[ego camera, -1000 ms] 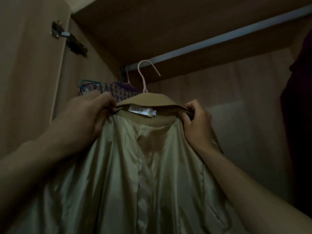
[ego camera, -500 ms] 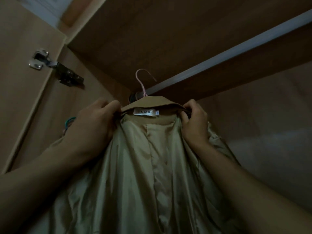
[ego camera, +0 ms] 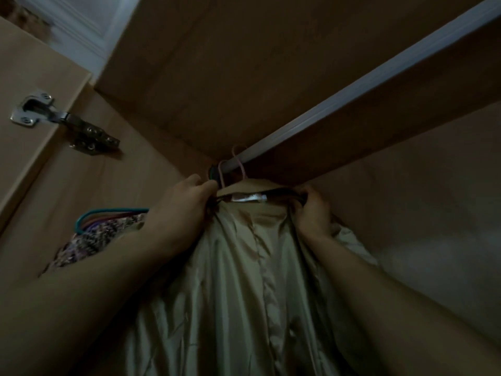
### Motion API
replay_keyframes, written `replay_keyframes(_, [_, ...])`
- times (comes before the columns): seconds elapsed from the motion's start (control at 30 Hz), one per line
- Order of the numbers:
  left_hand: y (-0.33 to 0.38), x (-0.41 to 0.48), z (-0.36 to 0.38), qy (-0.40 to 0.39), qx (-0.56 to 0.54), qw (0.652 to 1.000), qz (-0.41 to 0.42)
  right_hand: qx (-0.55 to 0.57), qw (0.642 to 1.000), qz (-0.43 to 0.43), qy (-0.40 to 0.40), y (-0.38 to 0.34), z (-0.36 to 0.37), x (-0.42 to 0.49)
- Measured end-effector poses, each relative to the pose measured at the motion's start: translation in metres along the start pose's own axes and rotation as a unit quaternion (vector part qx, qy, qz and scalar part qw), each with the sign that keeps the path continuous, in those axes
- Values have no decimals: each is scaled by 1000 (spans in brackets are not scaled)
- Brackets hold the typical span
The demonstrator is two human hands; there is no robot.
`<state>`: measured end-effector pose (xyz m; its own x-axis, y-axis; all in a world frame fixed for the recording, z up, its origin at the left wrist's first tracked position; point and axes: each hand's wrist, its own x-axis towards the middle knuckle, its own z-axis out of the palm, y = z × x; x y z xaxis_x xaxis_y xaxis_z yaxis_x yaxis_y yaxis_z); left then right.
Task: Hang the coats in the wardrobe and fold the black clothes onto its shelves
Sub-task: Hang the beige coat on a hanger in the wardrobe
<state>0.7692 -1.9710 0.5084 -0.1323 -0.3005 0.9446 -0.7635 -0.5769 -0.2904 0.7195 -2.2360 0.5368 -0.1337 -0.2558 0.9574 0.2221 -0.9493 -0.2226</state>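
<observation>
A tan coat (ego camera: 244, 280) with a shiny pale lining hangs in front of me, its collar and white label up near the wardrobe rail (ego camera: 339, 99). Its pink hanger hook (ego camera: 240, 164) sits over the rail at the left end. My left hand (ego camera: 187, 204) grips the coat's left shoulder by the collar. My right hand (ego camera: 314, 210) grips the right shoulder. The hanger's body is hidden inside the coat.
A patterned purple garment (ego camera: 89, 240) on a teal hanger (ego camera: 108, 214) hangs to the left, against the wardrobe side. The open door with its metal hinge (ego camera: 65, 123) is at far left. The wardrobe top panel (ego camera: 244, 63) is close above the rail.
Both hands have lifted the coat higher and the pink hook has gone from below the rail onto it. My view has tilted further upward.
</observation>
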Motion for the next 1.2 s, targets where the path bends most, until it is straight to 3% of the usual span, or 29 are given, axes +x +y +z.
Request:
replay_keyframes(0.13, [-1, -15, 9, -24, 63, 998, 14, -11, 999, 40, -17, 28, 17, -37])
replay_keyframes(0.3, [-3, -34, 0, -44, 207, 977, 22, -24, 992, -1, -122, 31, 16, -66])
replay_keyframes(0.47, [5, -57, -15, -101, 209, 973, -4, -74, 979, -12, -191, 22, -4, -81])
replay_keyframes(0.6, [20, -88, -33, -120, 214, 969, 6, -18, 980, 10, -198, 7, -31, -111])
replay_keyframes(0.77, [41, -135, -50, -151, 167, 974, 8, -30, 977, 19, -210, -18, -74, -181])
replay_keyframes(0.93, [53, -170, -73, -160, 91, 983, 24, -64, 970, 93, -215, -58, -124, -209])
replay_keyframes(1.2, [69, -252, -128, -176, -90, 980, 21, -185, 954, 126, -201, -181, -200, -305])
